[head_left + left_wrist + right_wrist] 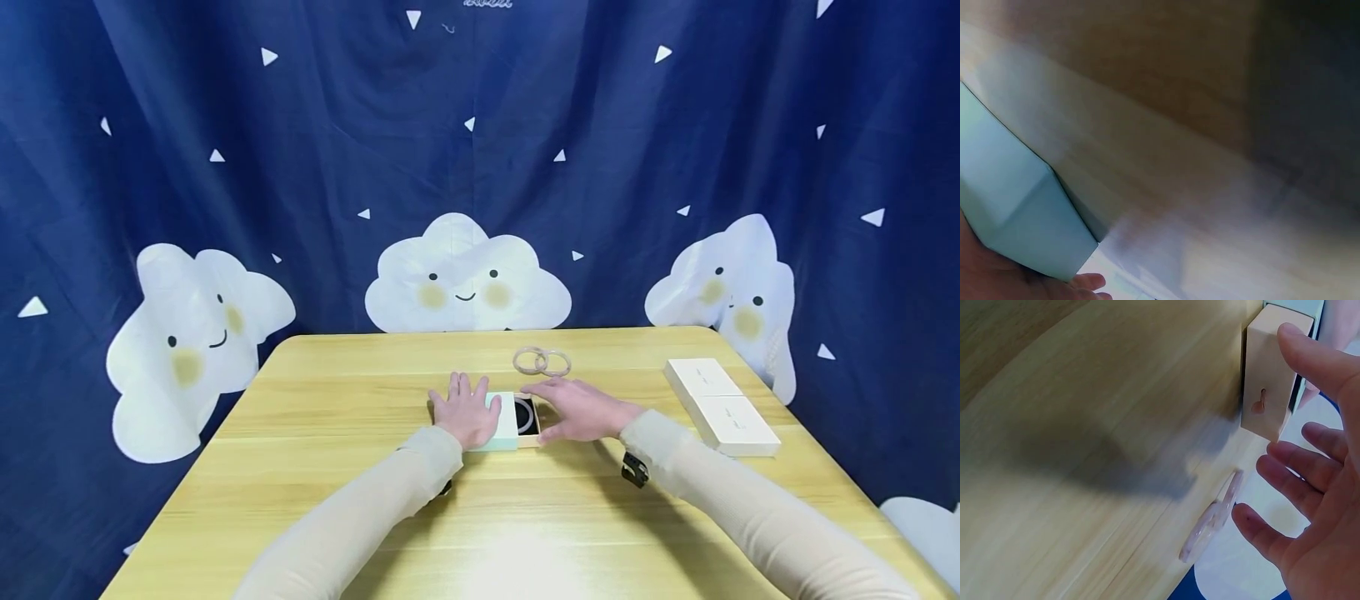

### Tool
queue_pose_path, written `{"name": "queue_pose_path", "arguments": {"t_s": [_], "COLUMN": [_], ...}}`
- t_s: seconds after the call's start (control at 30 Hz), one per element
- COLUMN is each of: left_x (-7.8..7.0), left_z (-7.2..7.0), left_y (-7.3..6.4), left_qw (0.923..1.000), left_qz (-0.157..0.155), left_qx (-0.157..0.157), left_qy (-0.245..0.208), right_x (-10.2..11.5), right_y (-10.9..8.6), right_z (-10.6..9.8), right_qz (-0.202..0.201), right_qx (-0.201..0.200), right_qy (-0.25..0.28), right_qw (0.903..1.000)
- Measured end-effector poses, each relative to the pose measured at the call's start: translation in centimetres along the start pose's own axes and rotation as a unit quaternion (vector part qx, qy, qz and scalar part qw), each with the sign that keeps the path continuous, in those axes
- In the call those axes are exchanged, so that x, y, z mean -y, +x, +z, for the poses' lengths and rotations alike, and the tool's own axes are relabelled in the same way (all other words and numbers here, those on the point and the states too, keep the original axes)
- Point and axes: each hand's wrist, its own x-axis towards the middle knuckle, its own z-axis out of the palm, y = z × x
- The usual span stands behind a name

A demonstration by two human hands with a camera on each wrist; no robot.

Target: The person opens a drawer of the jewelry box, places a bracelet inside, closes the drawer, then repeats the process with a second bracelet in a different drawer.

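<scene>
A mint-green box sleeve (504,427) lies near the middle of the table, with a pale peach inner drawer (1266,372) partly out of its right end. Inside the drawer, a pale bangle (527,414) shows against a black lining. My left hand (467,414) rests on the sleeve with its fingers spread. At the drawer's outer end is my right hand (577,410), its thumb against the near edge and its relaxed fingers beside the far corner. A small hole with a tab marks the drawer's end face in the right wrist view.
Two pale bangles (542,361) lie overlapping behind the box. Two white boxes (722,406) sit side by side at the right of the wooden table (337,400). A dark blue curtain (465,150) with clouds hangs along the back edge.
</scene>
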Motion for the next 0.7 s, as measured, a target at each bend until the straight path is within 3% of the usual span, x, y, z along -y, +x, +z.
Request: {"name": "queue_pose_path", "arguments": {"t_s": [0.7], "left_x": [-0.14], "left_z": [-0.25], "left_y": [-0.21], "left_qw": [1.0], "left_qz": [-0.003], "left_qx": [0.005], "left_qy": [0.003], "right_x": [-0.06], "right_y": [0.74], "right_z": [0.69], "right_qz": [-0.007], "right_qx": [-0.009], "right_qy": [0.013], "right_qw": [0.9999]}}
